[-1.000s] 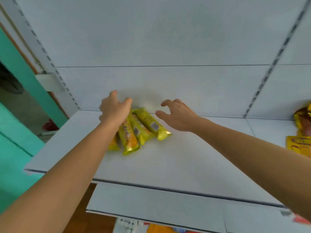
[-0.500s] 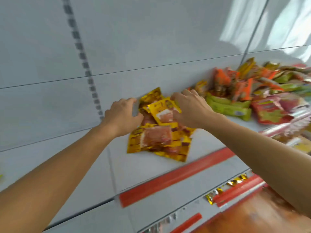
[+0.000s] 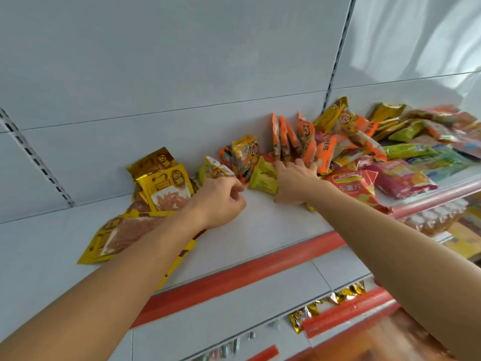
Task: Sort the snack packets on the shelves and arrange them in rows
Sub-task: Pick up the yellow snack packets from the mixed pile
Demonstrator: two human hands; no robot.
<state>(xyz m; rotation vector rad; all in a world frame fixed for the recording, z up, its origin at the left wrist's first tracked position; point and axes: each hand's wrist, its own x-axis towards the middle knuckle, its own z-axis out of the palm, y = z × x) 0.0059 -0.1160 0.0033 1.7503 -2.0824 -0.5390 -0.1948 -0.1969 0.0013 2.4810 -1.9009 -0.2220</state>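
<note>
So the left hand [image 3: 221, 199] is curled up and pinching a small yellow snack packet [image 3: 214, 169] at the back of the shelf [image 3: 260, 230], right beside the gold-yellow meat packets [image 3: 166, 186] leaning against the wall on its left. The right hand [image 3: 294, 181] has its fingers spread flat, touching the upright orange packets [image 3: 286, 142] and partly covering a green-yellow packet [image 3: 263, 178]. That green-yellow one lies between the two hands, long axis running front-to-back, and the right hand's clearly the closer one, so I'd guess it deals with that next.

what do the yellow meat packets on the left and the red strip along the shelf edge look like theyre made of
Flat yellow-gold meat packets: likely glossy metallised plastic film, given the shiny crinkled edges and clear window.
Red strip along the white shelf's front edge: probably smooth moulded plastic, with an even colour and soft sheen.
</note>
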